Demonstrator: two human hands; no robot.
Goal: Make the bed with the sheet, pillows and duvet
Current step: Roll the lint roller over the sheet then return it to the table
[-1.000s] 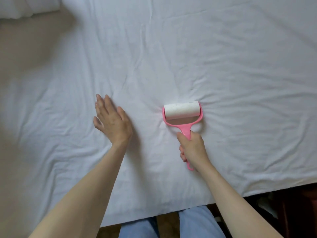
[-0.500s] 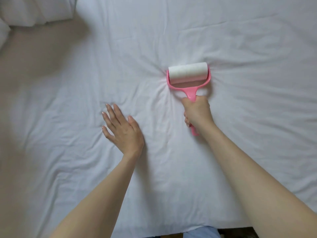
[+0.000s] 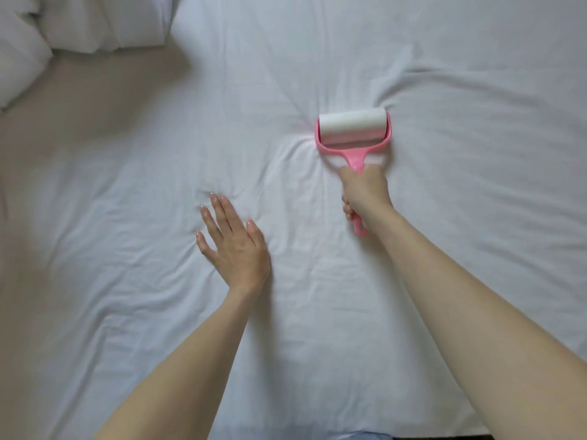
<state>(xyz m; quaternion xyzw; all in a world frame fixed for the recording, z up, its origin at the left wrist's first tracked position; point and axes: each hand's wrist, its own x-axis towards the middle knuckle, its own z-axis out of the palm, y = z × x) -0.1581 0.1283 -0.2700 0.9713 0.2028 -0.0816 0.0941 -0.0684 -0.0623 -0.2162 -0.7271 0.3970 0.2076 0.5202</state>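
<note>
A wrinkled white sheet [image 3: 460,217] covers the bed and fills most of the view. My right hand [image 3: 365,190] grips the handle of a pink lint roller [image 3: 352,131], whose white roll presses into the sheet and puckers it. My left hand [image 3: 233,246] lies flat on the sheet with straight fingers, left of the roller and nearer to me. White pillows [image 3: 79,23] lie at the top left corner.
A shadowed beige-looking stretch of sheet [image 3: 63,154] runs down the left side below the pillows. The near edge of the bed and a bit of blue clothing [image 3: 371,436] show at the bottom.
My right hand has pushed the lint roller away from me across the sheet. The view has moved forward over the bed, bringing the pillows into sight. My left hand stays flat on the sheet.
</note>
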